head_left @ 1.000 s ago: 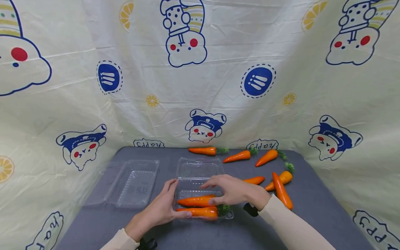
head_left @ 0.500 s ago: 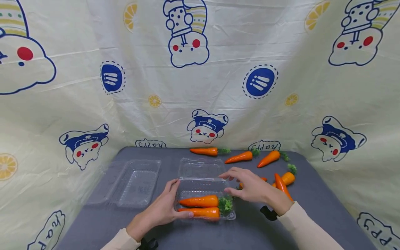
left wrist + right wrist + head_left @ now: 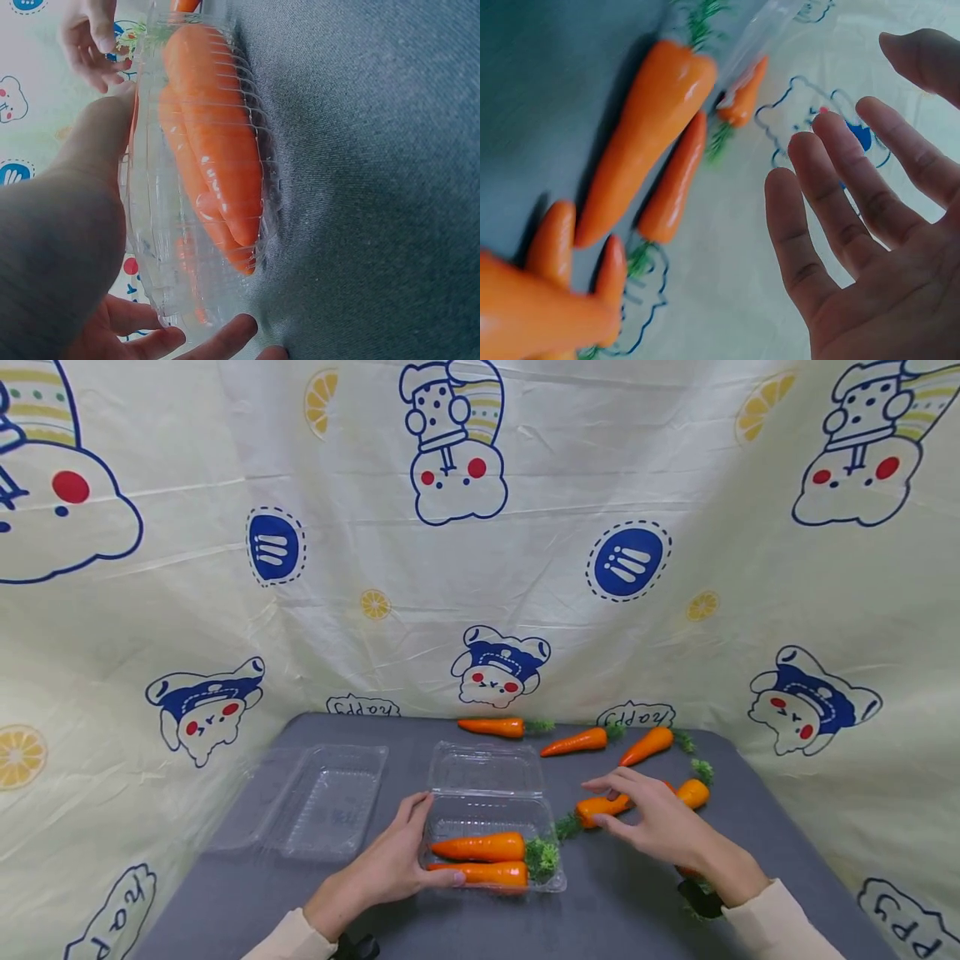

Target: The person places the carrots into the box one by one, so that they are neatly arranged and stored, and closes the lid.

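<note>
My left hand (image 3: 393, 856) grips the left end of a clear plastic clamshell box (image 3: 491, 810), thumb over the front rim and fingers at its side. The hinged lid (image 3: 486, 770) lies back, away from me. Two orange carrots with green tops, a rear one (image 3: 480, 847) and a front one (image 3: 495, 875), lie side by side in the front half of the box; the left wrist view shows a carrot (image 3: 214, 127) through the clear wall. My right hand (image 3: 660, 822) hovers with spread fingers over another carrot (image 3: 596, 812), holding nothing; the right wrist view shows that carrot (image 3: 641, 142) below the fingers.
A second clear clamshell box (image 3: 333, 802) stands open at the left. Along the back edge lie three carrots: left (image 3: 491, 727), middle (image 3: 573, 742) and right (image 3: 648, 746). One more carrot (image 3: 693, 793) lies at the right; my right forearm hides another there.
My right hand has left the carrot in the box and moved right, over the carrot on the table. My left hand has stayed on the box.
</note>
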{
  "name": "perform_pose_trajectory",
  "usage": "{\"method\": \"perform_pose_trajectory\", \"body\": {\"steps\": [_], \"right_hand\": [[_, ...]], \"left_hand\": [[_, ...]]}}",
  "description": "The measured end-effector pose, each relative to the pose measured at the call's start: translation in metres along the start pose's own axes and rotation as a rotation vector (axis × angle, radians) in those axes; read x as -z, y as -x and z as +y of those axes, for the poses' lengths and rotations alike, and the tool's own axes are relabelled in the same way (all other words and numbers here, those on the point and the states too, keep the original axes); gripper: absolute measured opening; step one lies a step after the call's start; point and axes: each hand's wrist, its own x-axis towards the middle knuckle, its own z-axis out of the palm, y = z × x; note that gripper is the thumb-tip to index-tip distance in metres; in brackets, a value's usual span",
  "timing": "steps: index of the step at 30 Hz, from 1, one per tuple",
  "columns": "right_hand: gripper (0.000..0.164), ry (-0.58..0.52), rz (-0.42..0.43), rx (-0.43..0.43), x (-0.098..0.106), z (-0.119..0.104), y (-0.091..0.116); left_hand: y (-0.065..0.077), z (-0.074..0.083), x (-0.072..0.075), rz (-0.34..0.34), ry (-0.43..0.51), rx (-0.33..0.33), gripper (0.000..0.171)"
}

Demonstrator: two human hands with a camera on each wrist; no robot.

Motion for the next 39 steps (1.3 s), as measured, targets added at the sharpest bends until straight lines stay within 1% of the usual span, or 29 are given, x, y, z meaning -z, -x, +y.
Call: {"method": "perform_pose_trajectory", "body": {"steps": [5, 11, 15, 18, 21, 26, 31, 39], "right_hand": [[0.043, 0.072, 0.053, -0.052, 0.007, 0.013, 0.016], [0.045, 0.143, 0.12, -0.118, 0.01, 0.033, 0.035], [0.051, 0.166, 0.144, -0.203, 0.012, 0.045, 0.047], [0.061, 0.172, 0.127, -0.292, 0.015, 0.054, 0.054], [0.073, 0.18, 0.088, -0.371, 0.016, 0.065, 0.058], [0.089, 0.181, 0.022, -0.457, 0.012, 0.08, 0.061], [0.096, 0.167, -0.011, -0.476, 0.007, 0.093, 0.063], [0.098, 0.146, -0.03, -0.491, 0.003, 0.101, 0.059]], "left_hand": [[-0.001, 0.001, 0.0, -0.002, 0.002, 0.007, 0.134], [0.0, 0.004, 0.001, -0.008, 0.003, 0.01, 0.133], [0.0, 0.005, 0.001, -0.009, -0.002, 0.009, 0.132], [0.001, 0.005, 0.001, -0.004, -0.005, 0.003, 0.132], [0.001, 0.005, 0.001, -0.001, -0.006, -0.006, 0.131], [0.002, 0.003, 0.002, -0.006, -0.003, -0.007, 0.131], [0.001, 0.002, 0.001, -0.015, 0.001, -0.001, 0.132], [0.0, 0.003, 0.001, -0.012, -0.004, 0.005, 0.133]]}}
